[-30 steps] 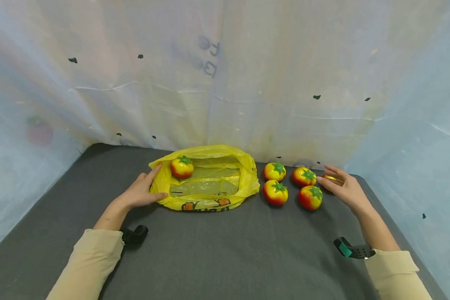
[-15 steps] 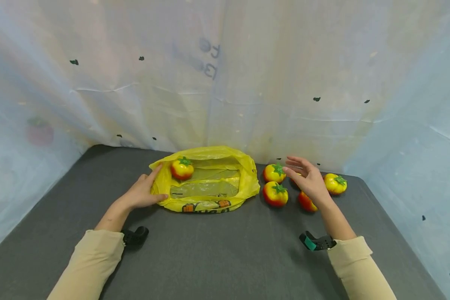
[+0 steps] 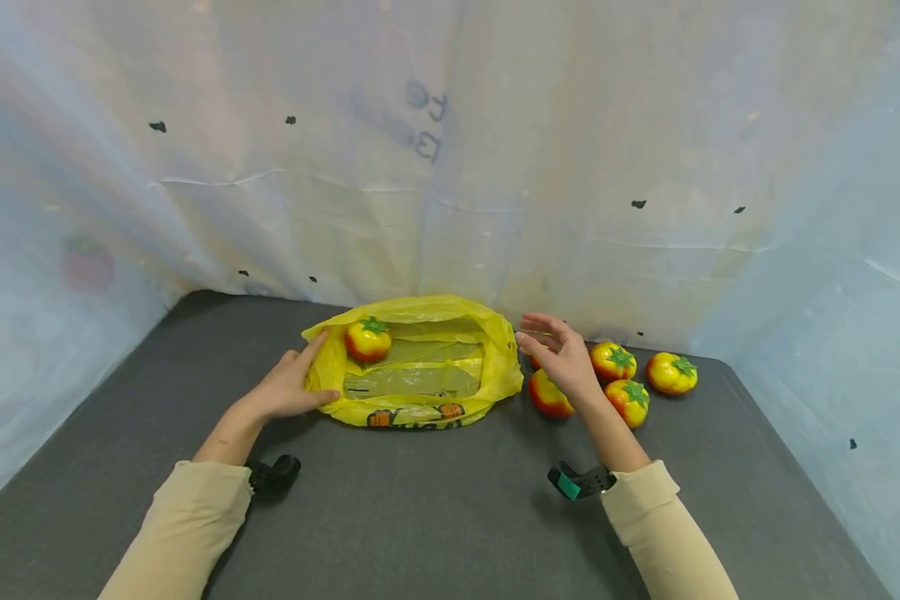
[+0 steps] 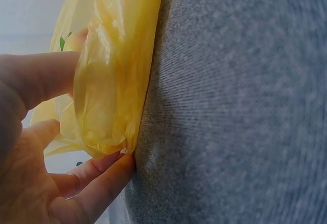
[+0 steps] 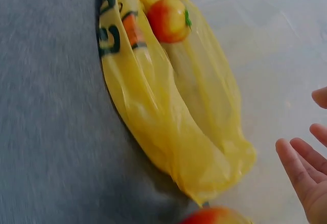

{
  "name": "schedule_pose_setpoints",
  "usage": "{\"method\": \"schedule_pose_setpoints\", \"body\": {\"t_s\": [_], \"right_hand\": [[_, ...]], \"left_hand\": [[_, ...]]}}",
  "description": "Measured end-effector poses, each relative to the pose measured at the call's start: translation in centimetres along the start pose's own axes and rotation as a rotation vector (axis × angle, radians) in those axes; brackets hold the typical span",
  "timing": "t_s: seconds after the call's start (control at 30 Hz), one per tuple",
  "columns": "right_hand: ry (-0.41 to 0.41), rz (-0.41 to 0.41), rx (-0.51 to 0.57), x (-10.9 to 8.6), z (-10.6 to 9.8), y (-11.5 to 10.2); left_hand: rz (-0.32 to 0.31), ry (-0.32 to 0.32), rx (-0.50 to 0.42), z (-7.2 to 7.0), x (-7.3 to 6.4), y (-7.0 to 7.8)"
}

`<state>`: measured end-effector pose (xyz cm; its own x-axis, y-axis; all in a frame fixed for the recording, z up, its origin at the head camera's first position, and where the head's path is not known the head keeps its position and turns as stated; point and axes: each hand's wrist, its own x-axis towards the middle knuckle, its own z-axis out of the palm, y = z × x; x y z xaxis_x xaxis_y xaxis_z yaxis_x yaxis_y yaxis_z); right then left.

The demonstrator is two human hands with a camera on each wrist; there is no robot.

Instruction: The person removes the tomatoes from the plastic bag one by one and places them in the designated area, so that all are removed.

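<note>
A yellow plastic bag [image 3: 412, 410] with printing on its front lies with its mouth spread open. One red-and-yellow tomato [image 3: 368, 340] with a green leafy top sits inside at the left end. My left hand [image 3: 288, 385] holds the bag's left end, thumb at the front rim and a finger toward the back; the left wrist view shows the thumb hooked behind the yellow film [image 4: 110, 81]. My right hand [image 3: 562, 354] hovers beside the bag's right end with loosely bent fingers and nothing in them. It partly covers two tomatoes, one being the front tomato [image 3: 549, 396].
Farther right on the dark grey table [image 3: 420, 517] are a back tomato [image 3: 612, 362], a front tomato [image 3: 628, 403] and a rightmost tomato [image 3: 671, 373]. A pale plastic sheet [image 3: 495, 167] hangs behind the table and along both sides.
My right hand has moved left from the rightmost tomato, across the others, to the bag's right end; the tomatoes on the right are uncovered again. My left hand stays on the bag.
</note>
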<state>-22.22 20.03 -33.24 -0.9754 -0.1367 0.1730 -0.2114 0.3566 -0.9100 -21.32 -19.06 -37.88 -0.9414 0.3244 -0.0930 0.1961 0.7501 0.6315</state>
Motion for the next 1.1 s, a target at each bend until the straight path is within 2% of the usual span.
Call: {"method": "schedule_pose_setpoints", "body": {"t_s": [0.23,0.57,0.73,0.83,1.1], "right_hand": [[-0.016,0.003,0.110,0.9,3.5,0.3],[-0.081,-0.051,0.135,2.1,8.1,-0.2],[-0.123,-0.038,0.182,2.8,10.5,-0.4],[-0.120,-0.021,0.196,3.2,11.8,-0.6],[-0.120,0.029,0.164,3.7,13.9,-0.7]], "left_hand": [[-0.021,-0.009,0.004,0.1,-0.1,0.3],[-0.027,0.012,0.024,0.1,-0.3,0.3],[-0.035,0.005,0.020,0.1,-0.5,0.4],[-0.028,0.008,0.020,0.3,-0.5,0.5],[-0.009,0.015,0.014,0.7,-0.2,0.7]]}}
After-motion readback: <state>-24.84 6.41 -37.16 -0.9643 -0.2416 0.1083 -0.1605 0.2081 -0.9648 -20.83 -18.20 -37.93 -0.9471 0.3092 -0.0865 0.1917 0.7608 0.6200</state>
